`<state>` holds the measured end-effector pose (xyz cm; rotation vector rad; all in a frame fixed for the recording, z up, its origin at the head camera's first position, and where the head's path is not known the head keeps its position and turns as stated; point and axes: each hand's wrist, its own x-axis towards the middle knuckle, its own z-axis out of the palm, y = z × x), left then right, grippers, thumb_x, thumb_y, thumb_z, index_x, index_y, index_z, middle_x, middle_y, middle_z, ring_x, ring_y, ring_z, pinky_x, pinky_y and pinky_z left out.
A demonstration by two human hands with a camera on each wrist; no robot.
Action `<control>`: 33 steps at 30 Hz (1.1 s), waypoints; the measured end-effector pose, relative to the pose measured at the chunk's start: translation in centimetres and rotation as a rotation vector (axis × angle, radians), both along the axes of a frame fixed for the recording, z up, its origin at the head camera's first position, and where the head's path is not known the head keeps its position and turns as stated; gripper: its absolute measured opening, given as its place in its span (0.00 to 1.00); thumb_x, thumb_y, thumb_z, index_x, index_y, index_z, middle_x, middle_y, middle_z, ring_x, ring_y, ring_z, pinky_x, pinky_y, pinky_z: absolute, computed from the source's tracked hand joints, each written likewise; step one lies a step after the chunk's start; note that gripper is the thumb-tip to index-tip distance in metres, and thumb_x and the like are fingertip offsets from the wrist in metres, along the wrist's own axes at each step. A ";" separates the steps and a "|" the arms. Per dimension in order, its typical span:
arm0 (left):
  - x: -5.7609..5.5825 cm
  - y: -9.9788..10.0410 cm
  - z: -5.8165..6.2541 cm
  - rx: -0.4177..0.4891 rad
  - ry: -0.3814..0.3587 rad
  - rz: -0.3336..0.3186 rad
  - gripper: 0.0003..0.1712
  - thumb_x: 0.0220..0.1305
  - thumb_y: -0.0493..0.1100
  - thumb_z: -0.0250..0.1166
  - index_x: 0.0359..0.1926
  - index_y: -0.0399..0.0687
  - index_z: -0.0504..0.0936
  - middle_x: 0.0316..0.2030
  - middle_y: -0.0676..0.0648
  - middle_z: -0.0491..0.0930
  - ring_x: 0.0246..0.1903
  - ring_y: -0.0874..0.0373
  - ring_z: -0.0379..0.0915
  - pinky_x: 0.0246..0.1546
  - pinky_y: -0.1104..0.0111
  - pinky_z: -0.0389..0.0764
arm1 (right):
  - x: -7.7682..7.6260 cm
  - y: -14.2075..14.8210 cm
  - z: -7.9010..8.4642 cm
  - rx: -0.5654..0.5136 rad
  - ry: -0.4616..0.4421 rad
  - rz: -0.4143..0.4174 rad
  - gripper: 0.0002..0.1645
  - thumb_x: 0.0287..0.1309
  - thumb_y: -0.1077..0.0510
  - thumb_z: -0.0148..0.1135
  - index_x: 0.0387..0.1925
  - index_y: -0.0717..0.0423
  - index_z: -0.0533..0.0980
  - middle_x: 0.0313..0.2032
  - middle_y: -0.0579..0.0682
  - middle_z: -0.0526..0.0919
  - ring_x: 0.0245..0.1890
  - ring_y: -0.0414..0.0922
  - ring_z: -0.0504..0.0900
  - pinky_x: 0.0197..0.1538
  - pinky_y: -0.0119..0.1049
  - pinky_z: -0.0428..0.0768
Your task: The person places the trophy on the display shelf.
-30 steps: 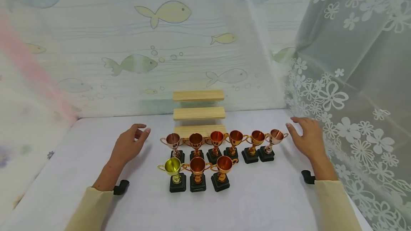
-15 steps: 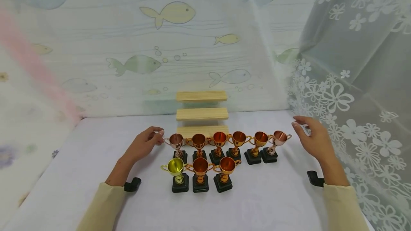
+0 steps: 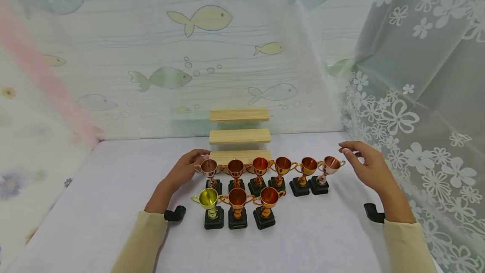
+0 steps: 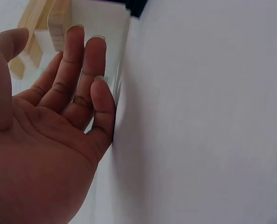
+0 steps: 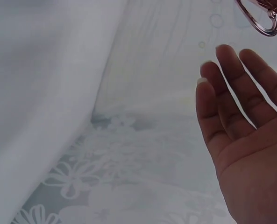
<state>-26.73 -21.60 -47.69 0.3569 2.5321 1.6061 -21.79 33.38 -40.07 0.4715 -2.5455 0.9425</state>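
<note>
Metallic cups [image 3: 260,165] between now-closer hands [image 3: 185,168] [image 3: 366,167]

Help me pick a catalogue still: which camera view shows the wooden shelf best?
The head view: all three tiers of the wooden shelf show, the lowest partly behind trophies. The left wrist view shows only part, beyond the left hand; the right wrist view, none.

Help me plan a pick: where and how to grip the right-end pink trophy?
Likely its narrow stem below the flared cup, from the right with the right hand: the pink trophy ends its row, a golden trophy close on its left.
</note>
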 end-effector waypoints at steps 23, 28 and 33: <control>0.0 -0.1 -1.3 0.151 0.027 -0.065 0.33 0.60 0.24 0.53 0.67 0.43 0.71 0.44 0.42 0.82 0.31 0.56 0.71 0.20 0.71 0.60 | 0.7 0.0 0.5 0.060 -0.109 0.182 0.09 0.66 0.64 0.61 0.40 0.46 0.81 0.38 0.42 0.85 0.40 0.38 0.81 0.47 0.31 0.74; -0.1 0.3 -1.1 0.138 0.021 -0.074 0.28 0.66 0.27 0.54 0.67 0.38 0.70 0.45 0.39 0.82 0.34 0.55 0.73 0.28 0.68 0.64 | 0.6 0.0 0.5 0.051 -0.116 0.183 0.06 0.65 0.61 0.63 0.38 0.45 0.81 0.36 0.42 0.84 0.40 0.40 0.81 0.46 0.28 0.73; -0.2 0.4 -1.3 0.129 0.028 -0.058 0.25 0.69 0.32 0.57 0.66 0.40 0.71 0.44 0.41 0.83 0.36 0.59 0.74 0.33 0.67 0.65 | 0.5 0.0 0.5 0.054 -0.112 0.185 0.07 0.65 0.62 0.63 0.37 0.45 0.81 0.36 0.41 0.84 0.40 0.38 0.82 0.45 0.27 0.73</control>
